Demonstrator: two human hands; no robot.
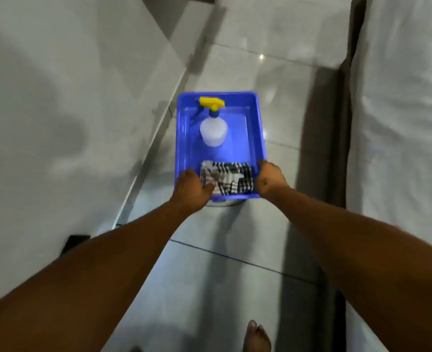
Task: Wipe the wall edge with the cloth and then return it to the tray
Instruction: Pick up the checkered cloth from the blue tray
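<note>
- Glossy pale grey floor tiles [235, 270] underfoot, dark grout lines running across beneath both forearms.
- Far left of the left hand: plain grey-white wall [57, 110], its lower edge [149, 153] slanting down along the floor toward the left forearm.
- Left hand [190, 189], bare, curled over the near left corner of the rectangular blue plastic tray [256, 123], fingers resting on the cloth's left end; whether pinching it or merely pressing, cannot tell.
- Between the two hands: folded black-and-white checked cloth [226, 177], lying inside the tray against its near wall.
- Beyond the hands, toward the tray's far end: translucent white spray bottle [213, 132] with yellow trigger head, lying down, nozzle end at the far wall.
- Right hand [270, 179], bare, closed on the tray's near right rim, fingers wrapped over the edge.
- Below the right forearm: bare foot [256, 336] on the tiles.
- Far right of the right hand: white sheet-covered bed or mattress [400, 123], dark band along its side.
</note>
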